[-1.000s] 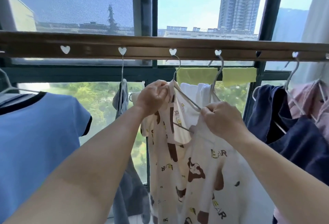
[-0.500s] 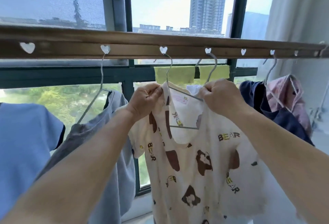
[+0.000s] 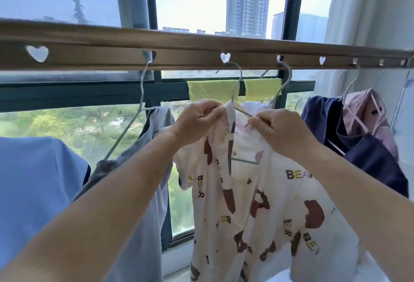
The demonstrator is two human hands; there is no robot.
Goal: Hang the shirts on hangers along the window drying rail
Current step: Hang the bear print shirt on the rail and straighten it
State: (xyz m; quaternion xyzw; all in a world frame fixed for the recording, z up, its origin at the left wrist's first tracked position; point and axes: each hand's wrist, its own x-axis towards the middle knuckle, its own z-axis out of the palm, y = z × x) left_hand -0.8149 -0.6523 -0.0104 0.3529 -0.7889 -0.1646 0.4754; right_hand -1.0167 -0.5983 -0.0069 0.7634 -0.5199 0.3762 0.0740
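A cream shirt with brown bears and the word BEAR (image 3: pixel 257 203) hangs on a thin metal hanger (image 3: pixel 236 86) hooked in a heart-shaped hole of the brown drying rail (image 3: pixel 179 50). My left hand (image 3: pixel 198 122) pinches the shirt's collar at the left shoulder. My right hand (image 3: pixel 284 132) pinches the collar on the right, over the hanger's wire. A white garment (image 3: pixel 253 105) on a second hanger (image 3: pixel 283 84) shows just behind the shirt.
To the left hang a grey shirt (image 3: pixel 143 169) and a light blue shirt (image 3: pixel 33 192). A navy garment (image 3: pixel 363 149) and a pink one (image 3: pixel 367 113) hang at the right. Yellow cloths (image 3: pixel 210 90) lie over the window bar. A white curtain (image 3: pixel 349 12) is at far right.
The view has shifted right. Both hands have moved closer together at the collar, my right hand now further in along the hanger wire. The shirt hangs a little straighter.
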